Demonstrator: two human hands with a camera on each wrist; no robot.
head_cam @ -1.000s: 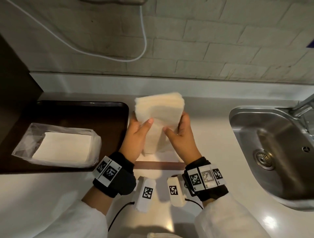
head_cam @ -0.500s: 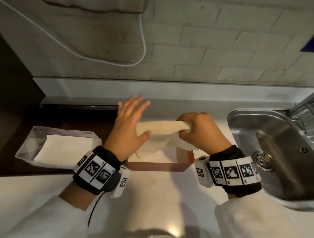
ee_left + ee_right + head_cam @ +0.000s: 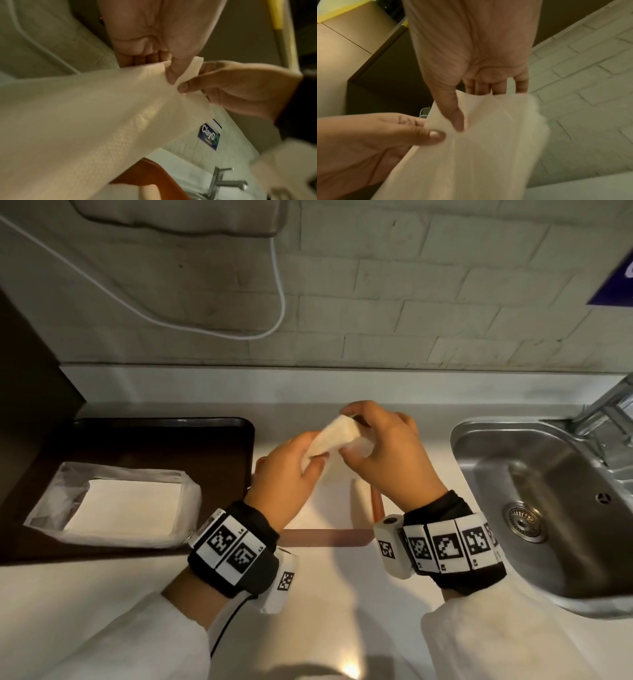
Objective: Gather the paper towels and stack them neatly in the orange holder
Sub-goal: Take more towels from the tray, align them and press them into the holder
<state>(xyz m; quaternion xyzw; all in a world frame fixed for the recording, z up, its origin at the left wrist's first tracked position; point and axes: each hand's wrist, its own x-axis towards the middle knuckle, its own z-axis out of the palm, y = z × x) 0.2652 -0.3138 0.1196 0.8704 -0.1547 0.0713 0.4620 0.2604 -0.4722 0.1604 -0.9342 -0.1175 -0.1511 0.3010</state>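
— Closed again on the paper towels [image 3: 334, 440] with the left hand [image 3: 291, 470], spread flat half a second before; raised the bundle and tilted it above the orange holder [image 3: 325, 537].

— Held how?

— Pinched from both ends. Left hand: thumb and curled fingers on the near, lower end. Right hand [image 3: 387, 453]: curled over the far, upper end, thumb pressed into a fold.

— Which step, then?

— Squaring the bundle, judged so; not yet set inside. Called next for levelling it, matching its edges to the holder's walls and lowering it flat.

— And the count?

— Counted one held bundle, one holder, one wrapped pack [image 3: 120, 508] on one dark tray [image 3: 164, 446], one sink [image 3: 548, 474]. Could not tell whether sheets already lay in the holder.
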